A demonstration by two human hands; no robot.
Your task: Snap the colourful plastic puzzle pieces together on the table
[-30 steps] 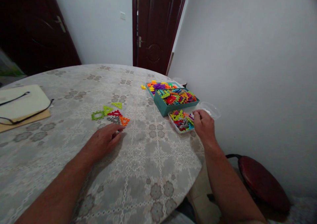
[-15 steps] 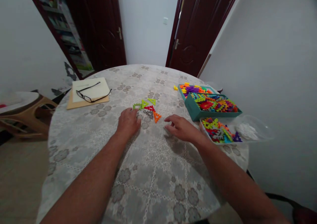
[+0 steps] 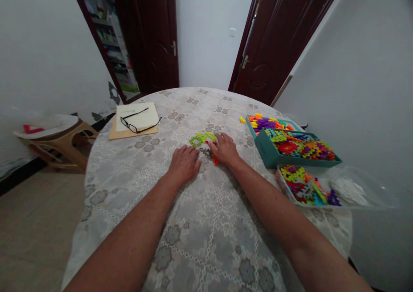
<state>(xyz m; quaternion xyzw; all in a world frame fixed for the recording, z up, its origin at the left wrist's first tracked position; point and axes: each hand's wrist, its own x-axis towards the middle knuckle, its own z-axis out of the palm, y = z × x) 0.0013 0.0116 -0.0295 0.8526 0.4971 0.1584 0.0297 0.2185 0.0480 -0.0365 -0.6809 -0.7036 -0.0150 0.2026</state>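
- The left hand (image 3: 185, 163) lies flat, palm down and holding nothing, on the worktop (image 3: 193, 236), just beside the cluster of flat plastic pieces (image 3: 204, 140).
- The right hand (image 3: 225, 149) rests palm down on the cluster's near right edge, fingers loosely spread over red and orange pieces; I cannot tell whether it pinches one.
- Risk, as I judge it: a sideways slide of either hand could push the joined pieces apart or scatter them across the lace cloth.
- The right forearm passes near the clear tray (image 3: 355, 197), which lies close to the worktop's edge; a nudge could tip it off.
- Count: two hands, one cluster with two or three green pieces showing, two teal boxes (image 3: 271, 156), one clear tray, one pair of glasses (image 3: 137, 123).
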